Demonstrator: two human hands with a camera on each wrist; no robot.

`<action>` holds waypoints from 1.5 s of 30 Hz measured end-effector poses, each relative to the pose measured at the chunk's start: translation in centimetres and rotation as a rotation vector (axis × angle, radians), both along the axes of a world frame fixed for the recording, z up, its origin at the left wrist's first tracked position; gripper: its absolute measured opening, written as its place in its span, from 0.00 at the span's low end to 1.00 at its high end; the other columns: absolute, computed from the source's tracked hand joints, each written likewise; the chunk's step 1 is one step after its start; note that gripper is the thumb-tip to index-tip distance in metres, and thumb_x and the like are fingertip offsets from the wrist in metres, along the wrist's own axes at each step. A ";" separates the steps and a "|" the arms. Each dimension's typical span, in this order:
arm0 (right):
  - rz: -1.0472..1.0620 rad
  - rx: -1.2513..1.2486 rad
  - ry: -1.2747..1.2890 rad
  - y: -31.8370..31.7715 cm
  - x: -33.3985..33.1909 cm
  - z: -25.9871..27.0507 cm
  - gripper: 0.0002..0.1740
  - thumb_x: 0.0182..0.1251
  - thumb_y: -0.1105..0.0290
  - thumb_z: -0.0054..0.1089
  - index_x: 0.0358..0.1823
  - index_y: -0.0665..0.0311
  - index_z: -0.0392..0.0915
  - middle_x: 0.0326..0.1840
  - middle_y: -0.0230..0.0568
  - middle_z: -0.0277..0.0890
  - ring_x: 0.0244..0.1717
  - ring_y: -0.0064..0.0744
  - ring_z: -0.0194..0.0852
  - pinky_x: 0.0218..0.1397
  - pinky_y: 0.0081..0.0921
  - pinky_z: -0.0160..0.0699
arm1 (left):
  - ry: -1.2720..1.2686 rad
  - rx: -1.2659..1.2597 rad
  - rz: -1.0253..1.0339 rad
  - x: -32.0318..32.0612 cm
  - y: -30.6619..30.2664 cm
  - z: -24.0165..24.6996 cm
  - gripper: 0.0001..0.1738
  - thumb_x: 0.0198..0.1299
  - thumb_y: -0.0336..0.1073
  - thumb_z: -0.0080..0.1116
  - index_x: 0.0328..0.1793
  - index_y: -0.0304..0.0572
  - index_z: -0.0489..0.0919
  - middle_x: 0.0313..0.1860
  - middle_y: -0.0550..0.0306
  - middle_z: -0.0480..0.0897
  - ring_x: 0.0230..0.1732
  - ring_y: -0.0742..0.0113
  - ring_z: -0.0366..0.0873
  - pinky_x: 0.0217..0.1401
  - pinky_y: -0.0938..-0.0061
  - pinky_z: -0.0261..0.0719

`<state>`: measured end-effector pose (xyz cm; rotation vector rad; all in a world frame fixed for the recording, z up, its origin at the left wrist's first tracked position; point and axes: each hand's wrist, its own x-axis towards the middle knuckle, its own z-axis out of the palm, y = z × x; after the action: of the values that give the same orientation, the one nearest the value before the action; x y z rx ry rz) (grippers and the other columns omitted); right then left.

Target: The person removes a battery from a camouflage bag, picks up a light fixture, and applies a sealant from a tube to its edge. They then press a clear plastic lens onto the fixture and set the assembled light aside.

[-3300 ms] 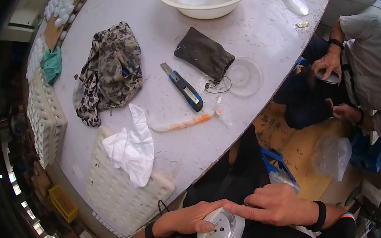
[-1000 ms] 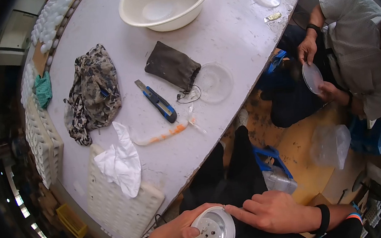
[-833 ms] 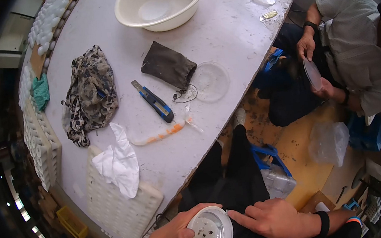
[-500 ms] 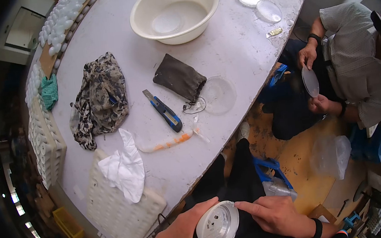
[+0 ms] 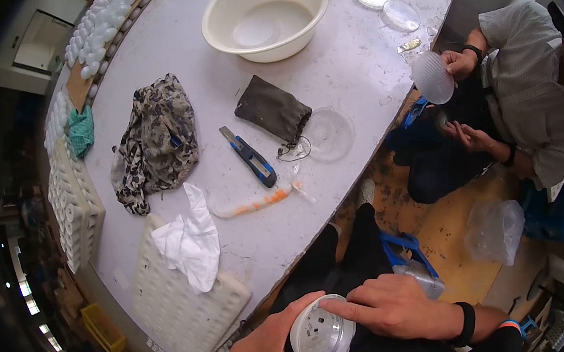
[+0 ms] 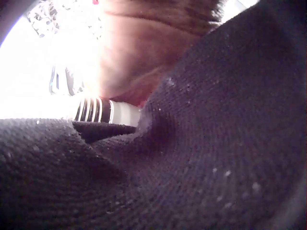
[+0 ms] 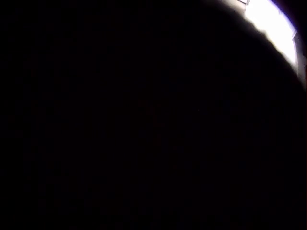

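In the head view, a white round cup-shaped housing [image 5: 321, 340] sits low over the lap, its mouth facing up, with small dark spots on its inner floor. My left hand [image 5: 275, 338] grips its left side, thumb at the near edge and fingers round the far edge. My right hand [image 5: 392, 307] is at its right, the index finger stretched across the far rim and the other fingers bent; its thumb is hidden. A dark sleeve [image 6: 216, 143] fills most of the left wrist view, with part of the left hand [image 6: 144, 52] above. The right wrist view is nearly black.
On the table [image 5: 218, 93] lie a utility knife [image 5: 251, 160], dark pouch [image 5: 272, 110], camouflage cloth [image 5: 158, 137], white tissue [image 5: 193, 244] on a moulded tray [image 5: 173, 318], and a cream basin [image 5: 268, 47]. Another person [image 5: 535, 94] at right holds a clear disc [image 5: 432, 78].
My right index finger has moved left, from the rim's right edge to across it. The left grip stays. The other person has raised the disc toward the table with one hand, freeing the other.
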<state>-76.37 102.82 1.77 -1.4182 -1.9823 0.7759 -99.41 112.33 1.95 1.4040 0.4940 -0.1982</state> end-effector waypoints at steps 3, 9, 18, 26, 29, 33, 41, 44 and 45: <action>0.033 -0.008 -0.021 0.4 0.3 0.4 0.31 0.43 0.72 0.61 0.56 0.51 0.75 0.26 0.24 0.70 0.22 0.23 0.68 0.20 0.21 0.65 | 0.011 -0.014 -0.015 -0.1 -0.1 0.1 0.61 0.36 0.57 0.70 0.72 0.38 0.48 0.67 0.45 0.61 0.64 0.52 0.65 0.64 0.66 0.64; 0.068 -0.192 -0.111 -0.4 1.0 0.5 0.28 0.43 0.72 0.60 0.53 0.55 0.75 0.23 0.27 0.66 0.23 0.24 0.71 0.20 0.23 0.69 | -0.014 0.031 0.088 0.0 -0.9 0.8 0.65 0.31 0.63 0.70 0.70 0.29 0.52 0.66 0.41 0.62 0.68 0.53 0.58 0.70 0.63 0.52; -0.101 -0.373 0.044 -3.2 0.5 0.8 0.26 0.51 0.75 0.61 0.55 0.52 0.75 0.24 0.31 0.70 0.23 0.29 0.74 0.22 0.24 0.72 | 0.000 0.040 0.230 -1.5 -2.2 0.0 0.65 0.33 0.62 0.70 0.71 0.30 0.49 0.67 0.40 0.59 0.69 0.53 0.56 0.70 0.63 0.51; -0.273 -0.340 0.230 -3.0 -1.0 0.4 0.30 0.46 0.80 0.63 0.55 0.52 0.75 0.25 0.33 0.74 0.25 0.31 0.76 0.26 0.25 0.76 | -0.106 -0.350 0.308 -1.9 -0.6 -0.2 0.61 0.39 0.57 0.68 0.72 0.35 0.46 0.69 0.43 0.57 0.68 0.54 0.59 0.67 0.65 0.57; -0.250 -0.310 0.203 -3.0 -1.1 0.3 0.30 0.46 0.80 0.63 0.55 0.52 0.75 0.25 0.34 0.74 0.25 0.31 0.76 0.26 0.25 0.75 | -0.140 -0.096 0.113 -1.6 0.0 -0.1 0.58 0.43 0.55 0.65 0.72 0.32 0.46 0.69 0.43 0.55 0.69 0.56 0.56 0.69 0.64 0.53; -0.183 -0.219 0.066 -2.9 -1.1 0.6 0.31 0.45 0.78 0.63 0.56 0.53 0.75 0.27 0.32 0.74 0.24 0.28 0.74 0.24 0.23 0.74 | -0.088 -0.215 0.156 -0.9 -0.2 0.7 0.58 0.42 0.58 0.64 0.72 0.32 0.47 0.67 0.42 0.59 0.67 0.55 0.58 0.68 0.64 0.54; 0.045 -0.029 0.039 0.1 0.1 1.6 0.31 0.42 0.73 0.61 0.55 0.56 0.75 0.28 0.29 0.71 0.22 0.23 0.69 0.20 0.19 0.68 | -0.115 -0.295 0.021 -0.6 -0.5 0.2 0.52 0.47 0.49 0.61 0.72 0.35 0.44 0.68 0.44 0.56 0.67 0.56 0.58 0.68 0.65 0.55; 0.069 -0.104 -0.029 -0.3 1.3 1.8 0.31 0.41 0.73 0.60 0.55 0.57 0.75 0.27 0.28 0.71 0.22 0.22 0.69 0.20 0.20 0.67 | -0.165 -0.282 0.050 -0.7 -0.8 0.0 0.52 0.47 0.49 0.61 0.72 0.35 0.44 0.68 0.44 0.56 0.67 0.56 0.58 0.69 0.64 0.55; 0.077 -0.107 -0.041 -0.2 1.3 1.9 0.31 0.41 0.73 0.61 0.55 0.57 0.75 0.27 0.28 0.71 0.22 0.22 0.69 0.20 0.20 0.66 | -0.161 -0.291 0.043 -0.6 -0.7 -0.1 0.52 0.47 0.49 0.61 0.72 0.35 0.44 0.68 0.44 0.56 0.68 0.56 0.58 0.69 0.64 0.55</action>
<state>-75.06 102.61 3.65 -1.4356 -2.0646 0.9060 -100.00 111.61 1.88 1.1135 0.3462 -0.1152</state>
